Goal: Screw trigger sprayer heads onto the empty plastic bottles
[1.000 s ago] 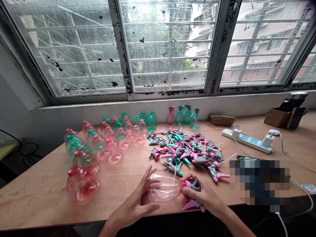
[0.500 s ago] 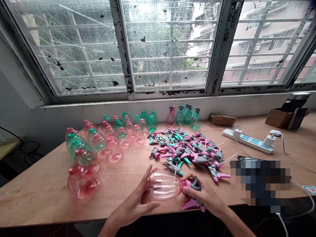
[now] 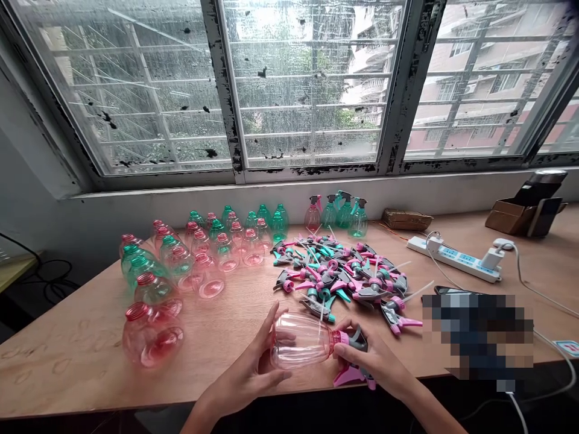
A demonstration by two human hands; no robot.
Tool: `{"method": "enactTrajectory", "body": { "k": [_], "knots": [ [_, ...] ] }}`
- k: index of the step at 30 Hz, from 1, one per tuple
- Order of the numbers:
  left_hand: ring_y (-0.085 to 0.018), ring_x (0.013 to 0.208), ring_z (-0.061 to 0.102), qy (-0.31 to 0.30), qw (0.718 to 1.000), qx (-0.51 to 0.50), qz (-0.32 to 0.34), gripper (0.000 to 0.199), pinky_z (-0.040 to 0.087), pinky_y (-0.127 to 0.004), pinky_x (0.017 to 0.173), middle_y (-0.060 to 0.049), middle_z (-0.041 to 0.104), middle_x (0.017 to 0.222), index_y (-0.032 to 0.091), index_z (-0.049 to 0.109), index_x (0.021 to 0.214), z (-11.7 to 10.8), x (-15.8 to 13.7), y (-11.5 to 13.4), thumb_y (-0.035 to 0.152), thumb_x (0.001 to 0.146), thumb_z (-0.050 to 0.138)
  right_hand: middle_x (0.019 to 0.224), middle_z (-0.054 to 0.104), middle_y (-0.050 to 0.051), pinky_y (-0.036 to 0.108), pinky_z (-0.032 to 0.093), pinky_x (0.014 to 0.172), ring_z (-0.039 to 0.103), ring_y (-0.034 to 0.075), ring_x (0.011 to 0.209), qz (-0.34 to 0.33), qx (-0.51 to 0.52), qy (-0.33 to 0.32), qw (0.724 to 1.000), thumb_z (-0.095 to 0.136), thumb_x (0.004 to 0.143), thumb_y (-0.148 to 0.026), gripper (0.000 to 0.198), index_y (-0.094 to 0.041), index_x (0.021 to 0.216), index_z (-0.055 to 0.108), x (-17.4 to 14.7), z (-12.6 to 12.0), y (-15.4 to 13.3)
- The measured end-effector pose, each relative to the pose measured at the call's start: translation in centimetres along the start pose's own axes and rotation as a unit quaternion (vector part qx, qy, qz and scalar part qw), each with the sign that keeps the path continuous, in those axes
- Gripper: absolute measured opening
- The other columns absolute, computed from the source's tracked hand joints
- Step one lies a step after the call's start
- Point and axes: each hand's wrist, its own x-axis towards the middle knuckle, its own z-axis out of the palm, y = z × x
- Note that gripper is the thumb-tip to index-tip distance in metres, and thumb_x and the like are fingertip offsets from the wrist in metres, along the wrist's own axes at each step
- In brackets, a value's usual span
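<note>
A clear pink spray bottle (image 3: 301, 342) lies sideways in the air near the table's front edge, its base to the left. Round its base end curve the fingers of my left hand (image 3: 253, 361), the thumb below. My right hand (image 3: 368, 358) grips the grey and pink spray head (image 3: 357, 339) at the bottle's neck, thumb on the collar. The pink trigger (image 3: 349, 377) points down below that hand. Inside the bottle a pale tube is visible. Just beyond my hands lies a heap of loose spray heads (image 3: 335, 271) in pink, teal and grey.
Pink and green bottles without heads (image 3: 205, 274) stand in rows on the left. Several bottles with heads (image 3: 345, 212) stand by the wall. On the right are a power strip (image 3: 455, 259), cables, a cardboard box (image 3: 509, 217) and a blurred dark item (image 3: 479, 331).
</note>
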Motion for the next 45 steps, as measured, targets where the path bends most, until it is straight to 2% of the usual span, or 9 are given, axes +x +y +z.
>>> {"method": "enactTrajectory", "body": {
  "k": [6,12,18,24,29,35,38,41,45],
  "knots": [
    [-0.035,0.153,0.024,0.002,1.000,-0.017,-0.011,0.101,0.019,-0.054,0.124,-0.008,0.017,0.171,0.037,0.005,0.160,-0.3,0.0,-0.8,0.038,0.088,0.075,0.076,0.062,-0.001,0.027,0.043,0.063,0.056,0.016,0.067,-0.011,-0.040,0.002,0.999,0.082,0.079,-0.051,0.039,-0.019,0.091,0.064,-0.1,0.1,-0.7],
    [-0.035,0.148,0.035,0.019,1.000,-0.008,-0.004,0.099,0.024,-0.054,0.122,-0.008,0.019,0.170,0.040,0.002,0.160,-0.2,0.2,-0.6,0.031,0.091,0.072,0.071,0.062,-0.003,0.027,0.043,0.062,0.056,0.015,0.063,0.000,0.006,-0.003,1.000,0.080,0.081,-0.051,0.040,-0.019,0.096,0.060,0.1,0.0,-0.1],
    [-0.035,0.156,0.015,0.046,0.997,-0.055,-0.017,0.111,0.014,-0.050,0.126,-0.006,0.012,0.172,0.036,0.006,0.161,0.1,0.4,-0.6,0.036,0.081,0.083,0.075,0.062,-0.002,0.026,0.044,0.064,0.057,0.015,0.066,-0.006,0.000,-0.001,1.000,0.080,0.082,-0.048,0.039,-0.018,0.098,0.061,0.1,-0.1,0.3],
    [-0.033,0.147,0.037,0.053,0.992,-0.108,-0.033,0.094,0.028,-0.050,0.122,-0.010,0.041,0.159,0.034,0.019,0.160,0.4,0.3,-0.9,0.039,0.087,0.077,0.074,0.062,-0.002,0.027,0.045,0.064,0.058,0.016,0.066,0.000,0.007,0.011,1.000,0.081,0.082,-0.047,0.039,-0.019,0.099,0.062,0.0,-0.2,0.3],
    [-0.029,0.136,0.051,0.043,0.998,-0.047,-0.012,0.093,0.027,-0.052,0.122,-0.009,0.053,0.149,0.040,0.004,0.160,0.6,0.3,-0.4,0.038,0.094,0.069,0.072,0.064,-0.002,0.027,0.046,0.063,0.060,0.016,0.065,-0.002,0.023,0.013,1.000,0.080,0.082,-0.049,0.039,-0.019,0.098,0.060,0.0,-0.1,0.3],
    [-0.034,0.148,0.035,0.051,0.995,-0.080,-0.023,0.098,0.030,-0.050,0.122,-0.006,0.019,0.170,0.040,0.010,0.160,0.5,0.5,-0.3,0.042,0.087,0.075,0.076,0.060,-0.002,0.025,0.043,0.062,0.055,0.014,0.066,-0.016,-0.010,0.010,1.000,0.083,0.079,-0.048,0.039,-0.019,0.094,0.062,0.1,0.0,0.3],
    [-0.033,0.152,0.029,0.039,0.996,-0.077,-0.019,0.090,0.025,-0.048,0.125,-0.007,0.022,0.170,0.037,0.019,0.160,0.4,0.6,-0.6,0.039,0.089,0.074,0.076,0.060,-0.003,0.026,0.043,0.062,0.055,0.014,0.066,-0.012,-0.007,0.011,1.000,0.082,0.080,-0.048,0.039,-0.019,0.096,0.062,0.0,0.0,0.3],
    [-0.034,0.151,0.032,0.035,0.997,-0.072,-0.011,0.091,0.027,-0.051,0.123,-0.007,0.028,0.168,0.040,0.009,0.160,0.4,0.7,-0.4,0.040,0.092,0.070,0.074,0.060,-0.003,0.027,0.044,0.064,0.056,0.015,0.066,0.001,0.014,0.002,1.000,0.080,0.082,-0.048,0.040,-0.019,0.100,0.059,0.0,0.0,0.4],
    [-0.034,0.156,0.014,0.028,0.997,-0.069,-0.007,0.101,0.022,-0.052,0.125,-0.006,0.030,0.167,0.040,-0.002,0.160,0.5,0.6,0.1,0.041,0.091,0.072,0.076,0.060,-0.002,0.026,0.043,0.064,0.056,0.015,0.068,-0.005,-0.004,-0.001,1.000,0.079,0.084,-0.046,0.036,-0.019,0.100,0.061,0.1,-0.1,0.4]
  ]
}}
